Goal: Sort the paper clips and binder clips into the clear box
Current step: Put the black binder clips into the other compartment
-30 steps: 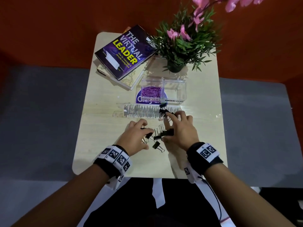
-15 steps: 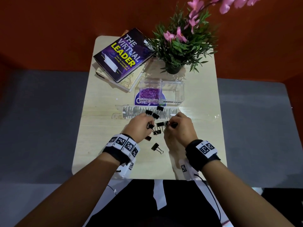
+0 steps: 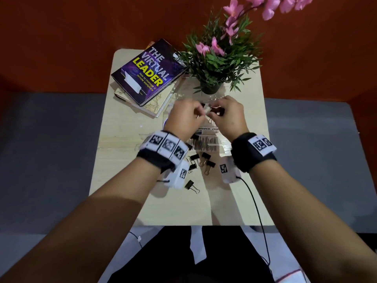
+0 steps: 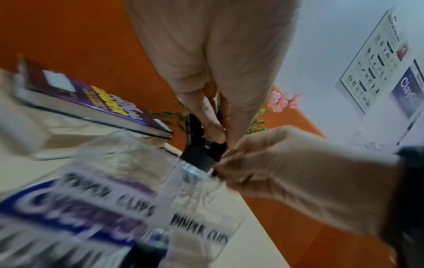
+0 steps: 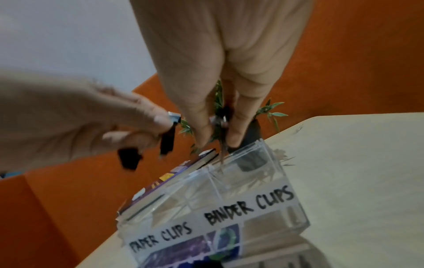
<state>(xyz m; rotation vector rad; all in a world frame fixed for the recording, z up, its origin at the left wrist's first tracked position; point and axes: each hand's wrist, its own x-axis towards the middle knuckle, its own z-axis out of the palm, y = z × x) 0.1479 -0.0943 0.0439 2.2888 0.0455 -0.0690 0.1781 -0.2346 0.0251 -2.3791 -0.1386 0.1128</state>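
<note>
the clear box [image 5: 263,183] is sitting on the pale wood-grain table [image 3: 126,180], a hard transparent block with thin inner walls dividing it into compartments. a white strip along its front is reading "paper clips" on one side and "binder clips" on the other in black handwriting. a dark shape is showing through the far wall of the binder-clips compartment; i cannot tell what it is.

both hands are hovering together above the box, backs up, fingers pointing down and curling inward. the left hand [image 3: 186,119] is pinching black binder clips [image 5: 166,139] between thumb and fingertips, the small folded-metal bodies dangling below the knuckles. the right hand [image 3: 229,117] is closing its fingertips round another dark clip with thin wire handles, held right over the binder-clips side. the held clips are blurry, so their count is unclear.

more loose binder clips [image 3: 202,162] are lying scattered on the table nearer the person, between the two wrists, matte black with wire loops.

beside the box, a glossy purple book [image 3: 149,72] is resting on a second, paler book, and a potted plant [image 3: 216,60] with narrow green leaves and pink blossoms is standing just behind the box. banded wrist straps with black-and-white square markers are wrapping both wrists.
</note>
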